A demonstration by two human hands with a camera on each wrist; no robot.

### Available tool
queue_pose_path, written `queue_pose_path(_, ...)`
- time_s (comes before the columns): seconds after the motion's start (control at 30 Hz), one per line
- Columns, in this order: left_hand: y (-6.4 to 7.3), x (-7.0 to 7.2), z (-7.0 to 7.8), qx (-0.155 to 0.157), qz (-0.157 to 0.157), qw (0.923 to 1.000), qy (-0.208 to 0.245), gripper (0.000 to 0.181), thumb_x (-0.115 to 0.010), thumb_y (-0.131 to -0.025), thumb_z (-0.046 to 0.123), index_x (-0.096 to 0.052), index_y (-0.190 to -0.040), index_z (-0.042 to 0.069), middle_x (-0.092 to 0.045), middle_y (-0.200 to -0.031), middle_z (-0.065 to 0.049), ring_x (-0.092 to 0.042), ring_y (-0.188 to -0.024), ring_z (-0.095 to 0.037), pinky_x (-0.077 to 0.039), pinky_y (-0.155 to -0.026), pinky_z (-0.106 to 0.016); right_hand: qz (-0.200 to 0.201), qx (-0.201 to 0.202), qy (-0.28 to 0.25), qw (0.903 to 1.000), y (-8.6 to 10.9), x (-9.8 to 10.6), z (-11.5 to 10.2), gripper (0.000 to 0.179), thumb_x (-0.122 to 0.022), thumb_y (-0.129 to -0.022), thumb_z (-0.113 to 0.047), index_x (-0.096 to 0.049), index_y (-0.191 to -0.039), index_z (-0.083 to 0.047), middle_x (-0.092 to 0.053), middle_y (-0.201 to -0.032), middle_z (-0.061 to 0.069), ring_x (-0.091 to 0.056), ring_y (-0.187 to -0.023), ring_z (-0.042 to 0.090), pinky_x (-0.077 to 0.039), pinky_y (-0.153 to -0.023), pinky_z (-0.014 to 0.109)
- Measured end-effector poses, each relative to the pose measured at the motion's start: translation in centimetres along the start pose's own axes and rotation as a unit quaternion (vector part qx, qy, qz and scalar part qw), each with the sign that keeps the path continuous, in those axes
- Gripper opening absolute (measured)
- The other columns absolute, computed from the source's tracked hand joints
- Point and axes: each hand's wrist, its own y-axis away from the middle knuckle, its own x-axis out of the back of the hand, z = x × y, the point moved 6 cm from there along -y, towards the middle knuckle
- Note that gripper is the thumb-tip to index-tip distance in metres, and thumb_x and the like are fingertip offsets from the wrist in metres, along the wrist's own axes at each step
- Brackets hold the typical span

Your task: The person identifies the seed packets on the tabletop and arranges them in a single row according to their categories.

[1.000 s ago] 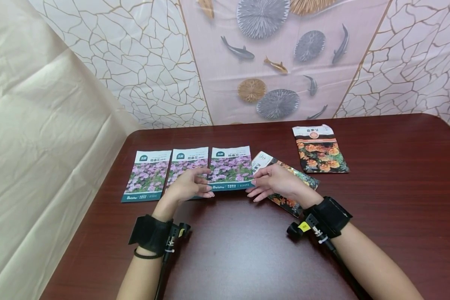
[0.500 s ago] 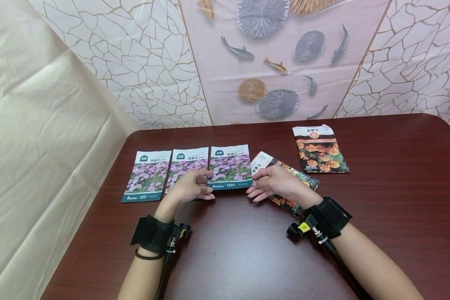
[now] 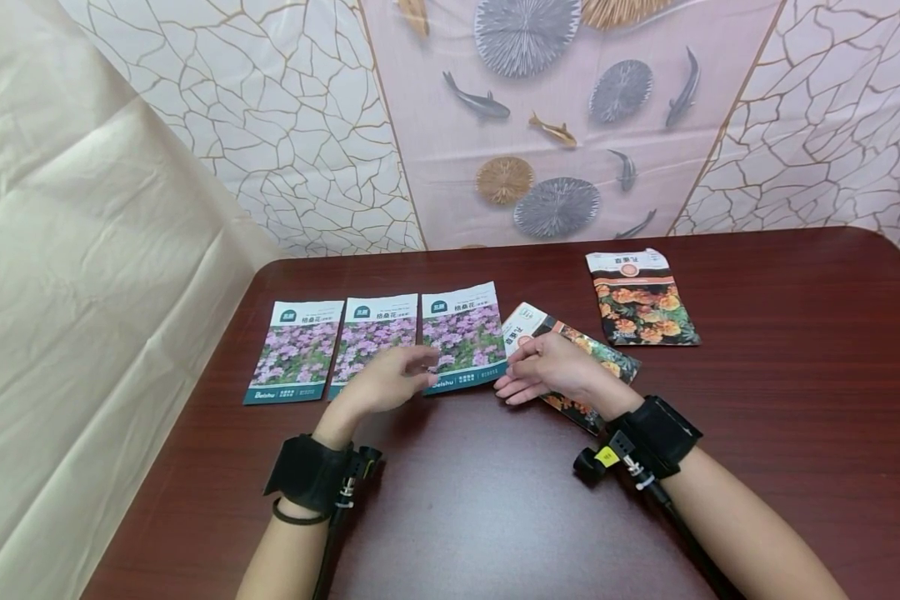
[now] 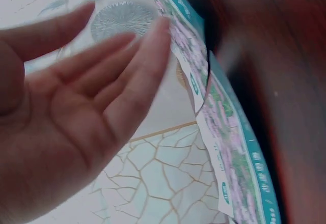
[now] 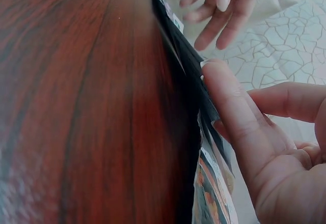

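From my feed, I have the rightmost purple-flower packet [image 3: 465, 329] sitting slightly askew, towards the back of the surface [image 3: 480, 500], just right of the middle packet [image 3: 367, 329]. The left hand [image 3: 382, 379] hangs by its lower-left corner, fingers loosely spread and gripping nothing. The right hand [image 3: 551, 371] has its fingers nearly straight at the lower-right corner, over the angled marigold packet [image 3: 596, 354]; I can't tell whether they press. I judge this packet light, thin, bendy and perhaps slick, so I'd take its 2 side edges near the bottom, gently, to avoid creasing.
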Motion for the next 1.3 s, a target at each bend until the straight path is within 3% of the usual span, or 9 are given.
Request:
queue_pose_path(0.1, 0.2, -0.8, 0.6, -0.022, -0.047, 0.9971, -0.056, 0.045, -0.053, -0.093, 0.017, -0.043, -0.135, 0.003, -0.048, -0.133, -0.012, -0.046, -0.119, -0.026, -0.039, -0.097, -0.04, -0.009, -0.003, 0.003, 0.9999, 0.0, -0.1, 0.0, 0.026, -0.042, -0.092, 0.007, -0.042, -0.113, 0.023, -0.058, -0.101, 0.036, -0.066, -0.084, 0.029, -0.052, -0.076, 0.041)
queue_pose_path(0.23, 0.5, -1.8, 0.9, -0.035, -0.112, 0.9881, -0.099, 0.051, -0.051, -0.095, 0.02, -0.034, -0.14, 0.003, -0.039, -0.14, -0.012, -0.036, -0.128, -0.025, -0.031, -0.103, -0.041, -0.018, -0.005, 0.003, 0.9998, 0.0, -0.3, 0.1, 0.025, -0.042, -0.093, 0.006, -0.044, -0.11, 0.023, -0.059, -0.1, 0.035, -0.066, -0.083, 0.029, -0.052, -0.076, 0.041)
queue_pose_path(0.33, 0.7, -2.3, 1.1, -0.043, -0.137, 0.9832, -0.113, 0.054, -0.051, -0.095, 0.019, -0.03, -0.141, 0.002, -0.033, -0.143, -0.013, -0.032, -0.13, -0.025, -0.028, -0.105, -0.04, -0.021, -0.005, 0.002, 0.9998, 0.1, -0.4, 0.1, 0.026, -0.042, -0.093, 0.005, -0.044, -0.111, 0.024, -0.059, -0.099, 0.035, -0.066, -0.083, 0.03, -0.052, -0.076, 0.042)
queue_pose_path(0.8, 0.7, -2.8, 1.1, -0.036, -0.16, 0.9779, -0.13, 0.053, -0.05, -0.095, 0.021, -0.031, -0.142, 0.004, -0.021, -0.148, -0.015, -0.02, -0.135, -0.026, -0.02, -0.108, -0.041, -0.032, -0.028, 0.025, 0.9988, 0.3, -0.7, 0.2, 0.029, -0.041, -0.094, 0.001, -0.046, -0.112, 0.023, -0.064, -0.09, 0.026, -0.066, -0.079, 0.029, -0.053, -0.075, 0.041)
queue_pose_path(1.03, 0.7, -2.9, 1.1, -0.034, -0.156, 0.9781, -0.133, 0.052, -0.051, -0.095, 0.02, -0.032, -0.141, 0.004, -0.022, -0.147, -0.015, -0.021, -0.135, -0.025, -0.021, -0.108, -0.041, -0.009, -0.029, 0.048, 0.9984, 0.4, -0.3, 0.1, 0.029, -0.045, -0.092, 0.0, -0.05, -0.112, 0.02, -0.065, -0.084, 0.022, -0.066, -0.076, 0.029, -0.054, -0.071, 0.041)
queue_pose_path(1.2, 0.6, -2.9, 1.1, -0.034, -0.156, 0.9776, -0.137, 0.053, -0.051, -0.095, 0.02, -0.032, -0.141, 0.003, -0.023, -0.147, -0.015, -0.021, -0.135, -0.025, -0.021, -0.108, -0.041, 0.02, 0.014, 0.101, 0.9946, 0.6, 0.3, -0.9, 0.026, -0.049, -0.091, -0.004, -0.053, -0.107, 0.017, -0.065, -0.077, 0.021, -0.065, -0.062, 0.025, -0.055, -0.06, 0.04)
queue_pose_path(1.3, 0.6, -3.0, 1.0, -0.038, -0.157, 0.977, -0.139, 0.053, -0.051, -0.095, 0.02, -0.032, -0.141, 0.002, -0.023, -0.147, -0.016, -0.021, -0.135, -0.025, -0.02, -0.108, -0.04, 0.04, 0.063, 0.169, 0.9828, 0.9, 0.6, -2.0, 0.023, -0.052, -0.091, -0.004, -0.056, -0.104, 0.015, -0.064, -0.074, 0.019, -0.063, -0.057, 0.025, -0.054, -0.055, 0.04)
